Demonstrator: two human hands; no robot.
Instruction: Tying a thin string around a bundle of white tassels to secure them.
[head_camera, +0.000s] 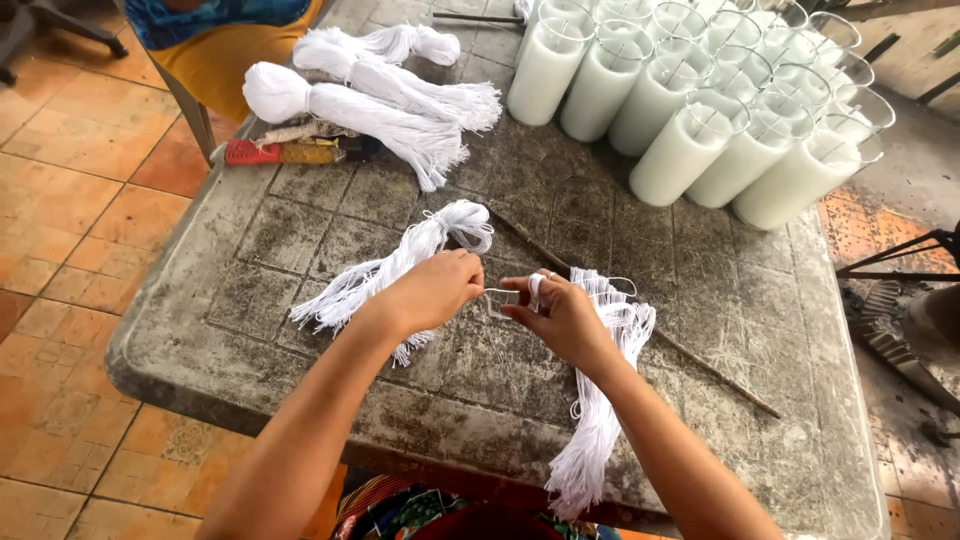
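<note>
My left hand (435, 290) and my right hand (562, 316) meet over the middle of a worn grey table (700, 290), pinching a short length of white string (502, 296) between them. String is looped around a finger of my right hand. A bundle of white string (598, 400) lies under my right wrist and hangs over the table's near edge. Another white string bundle (385, 270) lies just under and beyond my left hand.
Several glass jars of white wax (690, 110) with wicks crowd the far right of the table. Two large white string bundles (370, 95) and a red-handled tool (290, 152) lie at the far left. A thin stick (690, 355) crosses the table. A seated person (225, 35) is at top left.
</note>
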